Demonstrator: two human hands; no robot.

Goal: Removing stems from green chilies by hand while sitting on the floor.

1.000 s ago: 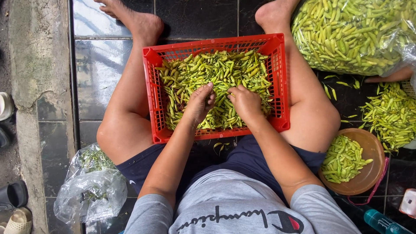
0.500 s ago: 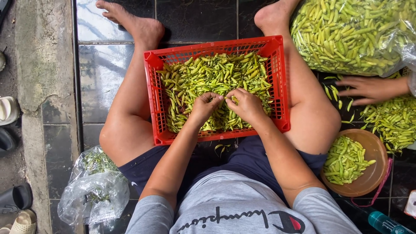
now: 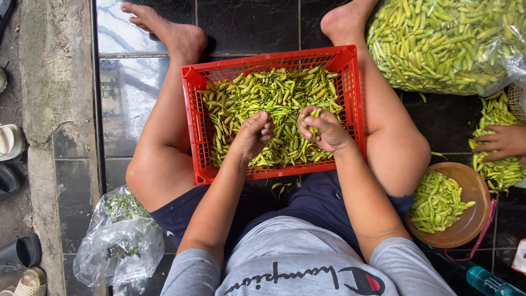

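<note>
Big clear bag (image 3: 444, 44) of green chilies sits well beyond the right fingers, bulging and open at the side; a knee bump could likely spill it onto the loose pile (image 3: 496, 142) where another person's hand (image 3: 501, 141) works.

Red crate (image 3: 350, 109) lies between the legs, directly under both sets of fingers, heaped near the rim. Pods can slide over the near wall (a few bits already lie on the tile just behind the wrists).

Brown bowl (image 3: 471, 219) of chilies sits behind and outside the right fingers, near the thigh, so it's easy to tip.

Left hand (image 3: 253, 133): fingers curled tight, contents hidden, can't tell what they pinch.

Right hand (image 3: 323, 127): fingers closed around a small bunch of chilies (image 3: 313, 115), held just above the heap. Loose grip probably drops pods back; sap on skin is a burn risk.
</note>
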